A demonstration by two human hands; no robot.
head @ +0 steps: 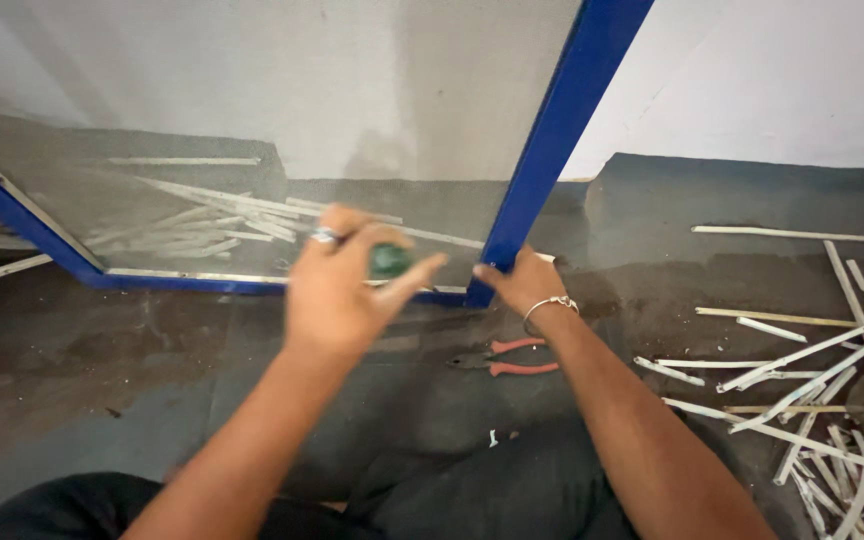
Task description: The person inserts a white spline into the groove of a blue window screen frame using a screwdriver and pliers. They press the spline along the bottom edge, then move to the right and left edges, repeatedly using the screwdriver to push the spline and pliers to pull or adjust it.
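The left hand (337,295) clasps a green-handled tool (389,261) pointing right toward the blue frame's (552,140) near corner, where the nearer right hand (524,283) presses, fingers curled on it.

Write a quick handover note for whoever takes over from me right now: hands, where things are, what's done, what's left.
Left hand: closed round a green-handled tool, aimed at the frame's bottom corner.
Right hand: steadying the blue screen frame at that corner; the frame stands tilted against the wall.
Red-handled pliers lie on the floor between the arms.
Pale strips are scattered on the right; more lie behind the mesh.
Done: cannot tell how far the corner work has got.
Left: probably finishing that corner.
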